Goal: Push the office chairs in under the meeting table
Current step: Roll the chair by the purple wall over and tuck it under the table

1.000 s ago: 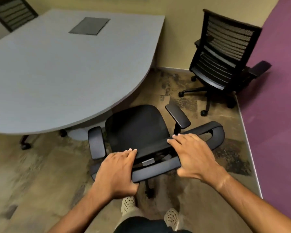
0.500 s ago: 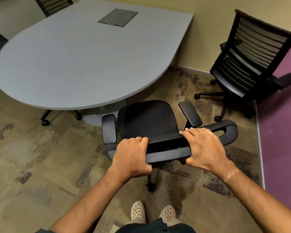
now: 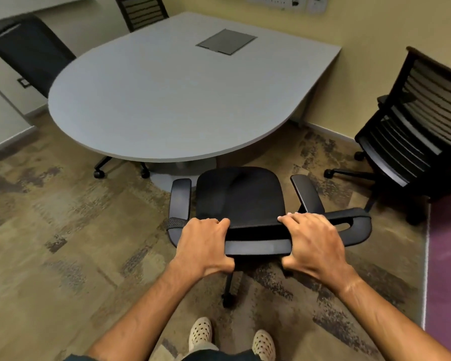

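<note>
Both hands, left [image 3: 206, 243] and right [image 3: 313, 243], grip the chair [image 3: 241, 196] back, its seat just at the table [image 3: 167, 100] edge, not under; another chair [image 3: 414, 134] waits.

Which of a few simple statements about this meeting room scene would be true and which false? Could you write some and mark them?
1. Both hands grip the top of the backrest of the office chair. True: the left hand and the right hand both curl round it.
2. The held chair's seat is fully under the meeting table. False: the seat is still out in the open, only its front edge near the table's rim.
3. A second chair with a slatted back stands by the right wall, away from the table. True.
4. The tabletop is covered in papers. False: it shows only a dark rectangular hatch.
5. The floor is bare wood. False: it is patterned carpet.
</note>
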Demonstrator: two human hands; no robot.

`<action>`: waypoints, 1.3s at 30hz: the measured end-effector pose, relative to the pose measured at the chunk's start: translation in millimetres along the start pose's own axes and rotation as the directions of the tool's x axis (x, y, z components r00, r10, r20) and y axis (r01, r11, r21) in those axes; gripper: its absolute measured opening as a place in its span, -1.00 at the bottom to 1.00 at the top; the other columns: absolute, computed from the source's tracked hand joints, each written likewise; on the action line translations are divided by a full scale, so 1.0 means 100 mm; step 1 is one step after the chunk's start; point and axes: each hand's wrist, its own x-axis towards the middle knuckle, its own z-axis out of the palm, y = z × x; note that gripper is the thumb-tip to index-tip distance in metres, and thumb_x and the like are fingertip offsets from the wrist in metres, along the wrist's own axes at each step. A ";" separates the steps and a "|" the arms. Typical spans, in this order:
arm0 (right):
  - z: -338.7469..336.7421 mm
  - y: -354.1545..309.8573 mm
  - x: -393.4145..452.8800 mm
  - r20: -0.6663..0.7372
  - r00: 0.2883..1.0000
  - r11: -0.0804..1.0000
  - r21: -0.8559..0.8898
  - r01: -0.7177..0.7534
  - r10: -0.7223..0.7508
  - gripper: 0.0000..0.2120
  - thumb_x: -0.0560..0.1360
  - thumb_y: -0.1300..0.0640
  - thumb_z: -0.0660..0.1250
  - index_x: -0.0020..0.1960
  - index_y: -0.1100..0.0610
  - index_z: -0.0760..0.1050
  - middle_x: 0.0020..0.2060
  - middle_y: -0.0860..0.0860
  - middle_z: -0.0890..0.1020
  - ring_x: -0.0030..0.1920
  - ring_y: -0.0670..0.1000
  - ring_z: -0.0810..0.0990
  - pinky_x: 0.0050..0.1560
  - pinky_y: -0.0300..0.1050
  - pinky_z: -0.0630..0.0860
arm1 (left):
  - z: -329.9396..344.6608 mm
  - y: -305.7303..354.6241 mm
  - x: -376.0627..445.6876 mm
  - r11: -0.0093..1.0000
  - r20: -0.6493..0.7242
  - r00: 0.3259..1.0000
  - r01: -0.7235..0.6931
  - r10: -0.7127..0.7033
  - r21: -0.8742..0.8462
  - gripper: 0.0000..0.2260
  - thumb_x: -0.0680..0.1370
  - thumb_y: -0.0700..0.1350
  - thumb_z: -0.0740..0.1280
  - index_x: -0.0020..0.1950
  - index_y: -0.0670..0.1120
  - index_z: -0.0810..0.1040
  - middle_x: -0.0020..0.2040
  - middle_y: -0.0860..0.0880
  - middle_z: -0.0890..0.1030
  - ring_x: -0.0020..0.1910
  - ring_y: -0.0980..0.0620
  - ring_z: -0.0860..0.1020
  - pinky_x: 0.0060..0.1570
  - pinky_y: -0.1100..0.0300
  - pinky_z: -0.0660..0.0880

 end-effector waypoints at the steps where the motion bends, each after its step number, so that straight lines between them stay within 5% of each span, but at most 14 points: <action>1: -0.01 0.04 0.00 0.000 1.000 1.000 0.002 0.010 -0.010 -0.31 0.08 -0.17 0.24 0.15 0.08 0.59 -0.01 0.03 0.67 0.03 0.09 0.63 0.12 0.03 0.51 | 0.00 0.05 -0.01 1.000 -0.010 1.000 0.010 -0.010 -0.007 -0.67 0.15 0.14 0.20 -0.21 -0.01 0.34 -0.40 0.09 0.39 -0.46 0.06 0.33 -0.40 0.16 0.31; 6: -0.02 0.25 0.03 0.003 0.998 0.998 0.005 0.065 -0.065 -0.34 0.06 -0.21 0.18 0.07 0.06 0.59 -0.08 0.01 0.67 -0.04 0.09 0.63 0.08 0.02 0.53 | 0.02 0.29 -0.03 0.995 -0.085 0.994 0.065 -0.071 -0.071 -0.73 0.10 0.06 0.23 -0.32 -0.02 0.26 -0.50 0.07 0.30 -0.54 0.06 0.23 -0.45 0.17 0.12; 21: 0.00 0.34 0.40 0.038 0.982 0.982 0.030 0.184 -0.186 -0.38 0.07 -0.22 0.14 0.02 0.05 0.58 -0.12 0.01 0.66 -0.07 0.09 0.61 0.06 0.02 0.52 | 0.05 0.30 0.02 0.975 -0.151 0.966 0.194 -0.209 -0.109 -0.74 0.07 0.08 0.21 -0.36 0.02 0.26 -0.52 0.09 0.25 -0.56 0.07 0.10 -0.50 0.22 0.03; 28: 0.04 0.05 0.69 0.007 0.976 0.976 0.040 0.216 -0.216 -0.36 0.10 -0.19 0.12 0.07 0.04 0.58 -0.10 -0.02 0.66 -0.06 0.07 0.61 0.09 0.01 0.51 | 0.03 -0.07 0.07 0.954 -0.055 0.954 0.290 -0.294 -0.078 -0.54 0.07 0.14 0.23 -0.11 0.04 0.59 -0.33 0.08 0.59 -0.37 -0.02 0.55 -0.41 0.18 0.40; 39: 0.05 -0.46 1.17 -0.009 0.967 0.968 -0.004 0.253 -0.253 -0.46 0.19 -0.15 0.15 0.10 0.01 0.54 -0.13 -0.06 0.62 -0.09 0.03 0.57 0.11 -0.03 0.45 | -0.14 -0.76 0.17 0.941 -0.036 0.944 0.325 -0.329 -0.093 -0.35 0.10 0.18 0.22 0.15 0.07 0.61 -0.15 0.10 0.64 -0.20 -0.03 0.61 -0.24 0.10 0.54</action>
